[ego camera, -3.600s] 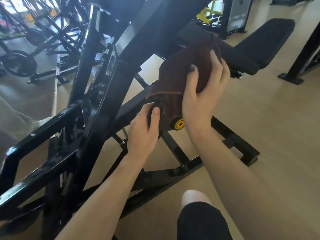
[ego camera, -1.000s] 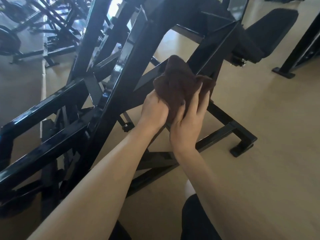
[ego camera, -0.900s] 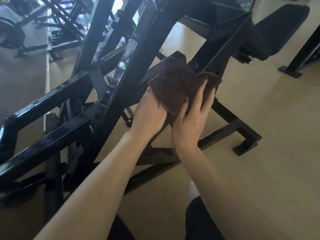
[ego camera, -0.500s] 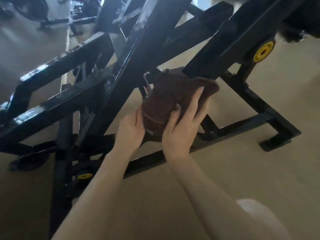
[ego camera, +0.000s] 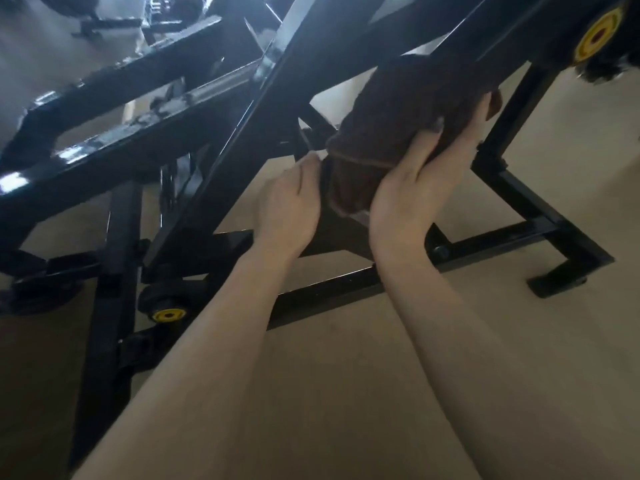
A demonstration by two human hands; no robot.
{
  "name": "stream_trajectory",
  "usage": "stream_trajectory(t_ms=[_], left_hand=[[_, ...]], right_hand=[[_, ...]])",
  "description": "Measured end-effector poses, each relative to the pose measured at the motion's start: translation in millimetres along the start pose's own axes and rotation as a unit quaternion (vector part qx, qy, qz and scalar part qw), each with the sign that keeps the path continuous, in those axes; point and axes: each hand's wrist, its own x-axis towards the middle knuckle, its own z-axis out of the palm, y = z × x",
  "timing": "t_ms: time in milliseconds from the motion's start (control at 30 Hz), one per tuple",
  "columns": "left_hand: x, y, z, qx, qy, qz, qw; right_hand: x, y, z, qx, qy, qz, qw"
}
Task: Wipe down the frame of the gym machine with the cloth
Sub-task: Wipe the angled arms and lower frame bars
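My hands, right hand (ego camera: 412,188) gripping, left hand (ego camera: 289,202) pinching, have slid the cloth (ego camera: 398,123) toward 5 o'clock down the frame (ego camera: 311,64); lower bars remain unwiped.

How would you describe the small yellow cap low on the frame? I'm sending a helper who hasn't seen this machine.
Start at the black gym machine frame and follow its steep slanted beam down to the floor, left of the person's left forearm. There sits the small yellow cap, a disc with a dark centre on a black round end. The other yellow disc is bigger and high at upper right.
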Motion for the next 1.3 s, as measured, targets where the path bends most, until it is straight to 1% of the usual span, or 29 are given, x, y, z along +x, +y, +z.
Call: stream_trajectory(t_ms=[67,133,167,233,267,333,400,467,567,633,667,767,867,933,1000,1033,1100,1200,1300], left_hand=[[3.0,-3.0,0.1,-0.029,0.010,-0.011,0.999],[4.5,-8.7,-2.1,-0.088,0.016,-0.011,0.996],[4.0,-12.6,-3.2,-0.115,0.020,0.003,0.993],[1.5,-18.3,-5.8,-0.142,0.041,0.055,0.987],[0.9,-19.2,-6.2,-0.137,0.059,0.088,0.985],[0.5,-18.9,-3.9,-0.106,0.087,0.136,0.981],[0.2,-18.6,-0.7,-0.072,0.108,0.167,0.977],[-1.2,-18.6,0.1,-0.052,0.117,0.181,0.975],[-3.4,-21.5,1.1,0.001,0.124,0.188,0.974],[-6.0,-22.1,4.8,0.045,0.133,0.196,0.971],[-8.2,-19.9,8.2,0.054,0.133,0.200,0.969],[-11.6,-15.9,15.4,0.073,0.125,0.223,0.964],[-15.3,-19.4,7.3,0.092,0.101,0.246,0.959],[-18.0,-22.1,2.6,0.096,0.085,0.272,0.954],[-20.9,-24.9,2.4,0.095,0.071,0.296,0.948],[-21.6,-27.0,3.9,0.097,0.069,0.302,0.946],[-21.2,-31.1,8.4,0.113,0.069,0.302,0.944],[-23.9,-35.1,17.3,0.163,0.084,0.295,0.938],[-24.6,-34.2,22.8,0.189,0.117,0.291,0.930]], right_hand=[[-15.2,-1.5,10.0,-0.026,0.008,-0.004,1.000],[-41.6,8.9,10.8,-0.042,-0.030,-0.001,0.999],[-54.5,15.1,8.0,-0.044,-0.060,0.005,0.997],[-73.7,24.1,-0.8,-0.048,-0.123,0.013,0.991],[-78.7,26.6,-5.5,-0.052,-0.146,0.009,0.988],[-77.1,27.7,-13.6,-0.060,-0.163,-0.005,0.985],[-61.9,25.6,-17.8,-0.066,-0.145,-0.007,0.987],[-41.7,19.4,-14.8,-0.049,-0.102,0.016,0.993],[-28.9,6.4,-1.4,0.034,-0.052,0.069,0.996],[-35.5,3.1,4.6,0.085,-0.059,0.076,0.992],[-41.7,6.0,5.2,0.079,-0.068,0.069,0.992],[-57.6,22.6,-2.5,0.041,-0.136,0.040,0.989],[-58.6,45.3,-23.6,-0.007,-0.205,0.015,0.979],[-50.5,63.7,-36.2,-0.049,-0.243,0.033,0.968],[-38.7,81.0,-44.4,-0.073,-0.265,0.082,0.958],[-33.9,87.7,-46.6,-0.070,-0.276,0.105,0.953],[-31.1,94.2,-43.9,-0.028,-0.313,0.139,0.939],[-39.6,90.4,-33.4,0.059,-0.366,0.150,0.917],[-37.3,93.0,-29.9,0.083,-0.392,0.148,0.904]])
